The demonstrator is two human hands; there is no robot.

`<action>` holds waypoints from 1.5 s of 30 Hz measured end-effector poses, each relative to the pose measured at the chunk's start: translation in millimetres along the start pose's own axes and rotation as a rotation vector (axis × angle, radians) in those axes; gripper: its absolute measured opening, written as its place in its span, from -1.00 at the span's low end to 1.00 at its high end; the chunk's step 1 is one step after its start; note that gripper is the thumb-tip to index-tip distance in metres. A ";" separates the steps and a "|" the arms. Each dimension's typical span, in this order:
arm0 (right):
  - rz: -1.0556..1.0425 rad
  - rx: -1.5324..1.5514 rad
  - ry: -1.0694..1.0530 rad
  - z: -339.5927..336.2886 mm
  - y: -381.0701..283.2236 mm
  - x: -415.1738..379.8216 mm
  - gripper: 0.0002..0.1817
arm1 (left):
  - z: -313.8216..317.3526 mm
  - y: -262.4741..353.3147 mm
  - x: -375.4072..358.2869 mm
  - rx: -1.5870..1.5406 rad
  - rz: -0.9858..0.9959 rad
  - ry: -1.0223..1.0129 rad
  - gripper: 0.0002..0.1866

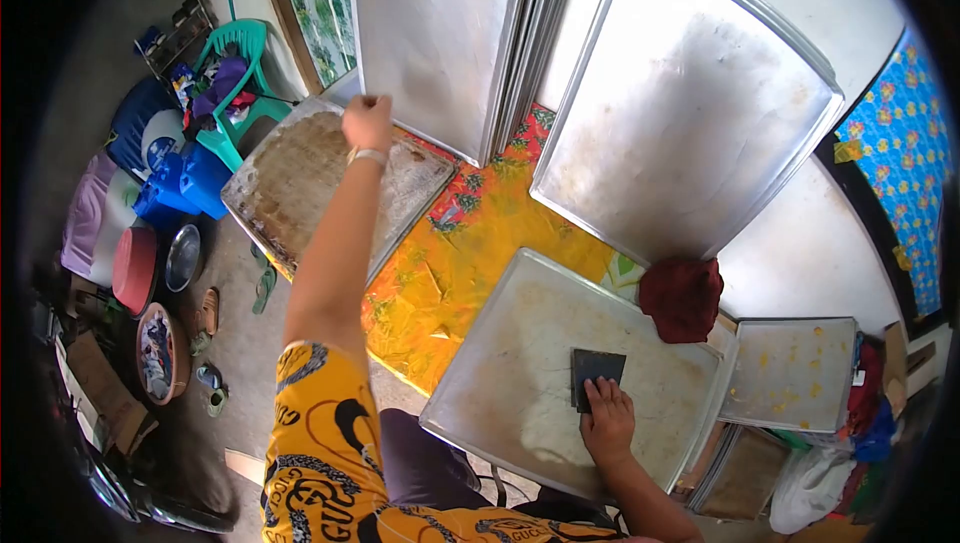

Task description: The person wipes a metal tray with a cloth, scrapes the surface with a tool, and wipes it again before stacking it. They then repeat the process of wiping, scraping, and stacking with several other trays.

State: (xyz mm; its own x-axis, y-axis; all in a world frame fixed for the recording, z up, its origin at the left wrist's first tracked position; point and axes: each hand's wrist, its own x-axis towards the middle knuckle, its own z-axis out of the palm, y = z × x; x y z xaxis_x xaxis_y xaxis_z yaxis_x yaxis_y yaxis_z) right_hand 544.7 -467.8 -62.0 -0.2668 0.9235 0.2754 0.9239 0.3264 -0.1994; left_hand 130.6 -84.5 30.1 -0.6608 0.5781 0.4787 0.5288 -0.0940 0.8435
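Observation:
My left hand (368, 125) is raised over the stained metal tray (335, 158) at the left, its fingers closed; anything inside them is hidden. A band circles that wrist. At the lower right, my right hand (607, 421) grips the near edge of some stacked black square sheets (597, 371), fingertips on top. They are over a second metal tray (530, 343), which lies flat in front of me. A dark red cloth (682, 300) is bunched at this tray's far right corner.
Metal trays (435, 43) stand upright behind the orange flowered cover (480, 233); another large tray (690, 103) leans on the wall. A yellow-flecked tray (790, 373) lies at the right. The left floor holds a green chair (240, 63), blue containers (180, 188) and a filled basin (165, 353).

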 end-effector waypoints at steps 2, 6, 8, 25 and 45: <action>-0.002 0.008 0.012 1.0 0.5 -0.6 -0.39 | -54.5 -11.1 -8.2 -0.028 -0.025 -0.035 -0.76; 0.026 0.057 0.029 -1.2 -2.6 -0.3 -0.40 | -213.4 -6.1 -84.9 -0.288 -0.018 -0.007 -0.92; 0.032 0.045 0.033 1.3 -2.7 -1.2 -0.40 | -287.6 -40.3 -148.5 -0.093 -0.104 0.073 -0.79; 0.396 0.201 0.357 -80.8 33.5 2.8 -0.69 | -414.2 -84.7 -468.5 0.317 -0.449 -0.784 0.11; -0.038 -0.010 -0.236 -91.4 -4.8 -204.3 -0.50 | -250.5 105.5 -512.2 0.452 1.006 -1.090 -0.54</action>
State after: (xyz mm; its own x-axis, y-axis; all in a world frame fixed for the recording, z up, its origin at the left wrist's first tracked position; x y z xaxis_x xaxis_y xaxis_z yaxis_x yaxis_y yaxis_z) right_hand 619.8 -676.4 -31.4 -0.3569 0.9325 0.0545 0.9145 0.3607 -0.1831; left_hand 391.4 -593.6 -65.1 0.6413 0.7376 0.2112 0.7454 -0.6642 0.0563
